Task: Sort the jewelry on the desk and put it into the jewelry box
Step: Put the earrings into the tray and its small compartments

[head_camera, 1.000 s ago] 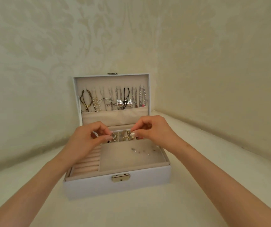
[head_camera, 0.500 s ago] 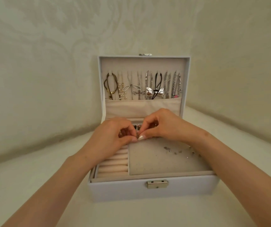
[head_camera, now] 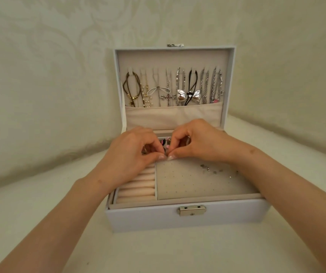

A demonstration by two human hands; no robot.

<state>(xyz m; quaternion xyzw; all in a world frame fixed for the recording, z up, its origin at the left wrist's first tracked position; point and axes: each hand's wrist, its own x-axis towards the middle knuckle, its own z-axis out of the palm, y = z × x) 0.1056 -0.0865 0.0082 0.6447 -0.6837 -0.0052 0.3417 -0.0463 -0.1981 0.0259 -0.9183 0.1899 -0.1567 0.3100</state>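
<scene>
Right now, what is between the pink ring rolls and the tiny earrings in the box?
Only a bare stretch of the dotted grey pad, in the head view; ring rolls lie left, earrings right.

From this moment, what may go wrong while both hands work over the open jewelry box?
1. The left hand and right hand pinch a tiny piece at the fingertips; if the grip slips, it may fall into the back compartment among other jewelry.
2. The right forearm lies close over small studs on the perforated pad and may brush them off.
</scene>
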